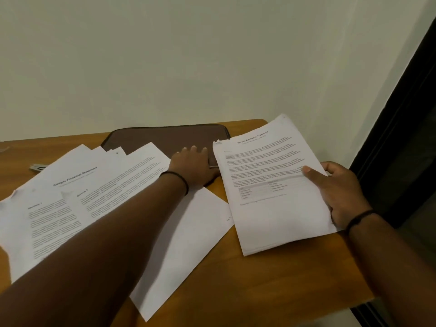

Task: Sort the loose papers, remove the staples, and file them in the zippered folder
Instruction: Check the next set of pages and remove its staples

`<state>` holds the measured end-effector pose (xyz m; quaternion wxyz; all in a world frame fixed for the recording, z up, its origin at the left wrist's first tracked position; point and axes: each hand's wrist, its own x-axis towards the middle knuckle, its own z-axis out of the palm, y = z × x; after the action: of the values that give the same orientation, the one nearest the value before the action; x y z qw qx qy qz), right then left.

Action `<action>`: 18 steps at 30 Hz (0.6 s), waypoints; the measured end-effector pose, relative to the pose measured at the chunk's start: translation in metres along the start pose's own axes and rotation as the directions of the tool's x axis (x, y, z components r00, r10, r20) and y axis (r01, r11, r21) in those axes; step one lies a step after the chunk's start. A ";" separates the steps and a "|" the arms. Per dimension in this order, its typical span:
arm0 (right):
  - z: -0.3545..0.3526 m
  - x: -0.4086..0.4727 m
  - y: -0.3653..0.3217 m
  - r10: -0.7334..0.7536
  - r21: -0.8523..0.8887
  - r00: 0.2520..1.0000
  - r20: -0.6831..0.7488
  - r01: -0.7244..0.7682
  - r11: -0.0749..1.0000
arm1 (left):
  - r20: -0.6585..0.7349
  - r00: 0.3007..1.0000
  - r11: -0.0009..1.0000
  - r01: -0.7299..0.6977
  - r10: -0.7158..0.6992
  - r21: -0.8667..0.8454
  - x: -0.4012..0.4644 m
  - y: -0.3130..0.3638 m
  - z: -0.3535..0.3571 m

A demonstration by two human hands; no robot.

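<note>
Several loose sheets (99, 199) overlap the folder (165, 138) under the flat left hand (191, 166); right hand (342, 192) grips a stack (276, 185).

Wall (188, 55): plain, pale, beyond both hands.
Table (271, 284): brown wood, under the hands.
Dark frame (405, 138): right of the right hand.
Light: dim.

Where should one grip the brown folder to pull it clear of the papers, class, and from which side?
Grip the folder at its near right corner, beside the left hand, coming from the front right. Loose papers overlap its left end, the wall blocks the far edge, and the right hand holds a stack over its right end.
</note>
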<state>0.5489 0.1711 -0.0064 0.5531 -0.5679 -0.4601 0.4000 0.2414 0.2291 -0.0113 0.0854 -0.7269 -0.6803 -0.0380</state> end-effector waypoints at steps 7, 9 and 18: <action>0.015 0.011 0.000 -0.022 -0.074 0.998 0.059 0.026 0.997 | -0.023 0.997 0.995 0.078 -0.080 -0.053 0.011 -0.011 0.007; 0.015 0.011 0.000 -0.014 -0.125 0.997 0.075 0.023 0.992 | 0.015 0.997 0.994 0.076 -0.075 -0.074 0.012 -0.013 0.004; 0.030 -0.003 -0.002 -0.076 -0.696 0.996 0.044 0.085 0.713 | 0.049 0.999 0.967 0.002 0.011 -0.255 -0.018 -0.024 -0.015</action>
<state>0.5195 0.1758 -0.0066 0.3126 -0.7113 -0.6042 0.1765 0.2172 0.2098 0.0020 -0.0261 -0.7341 -0.6701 -0.1068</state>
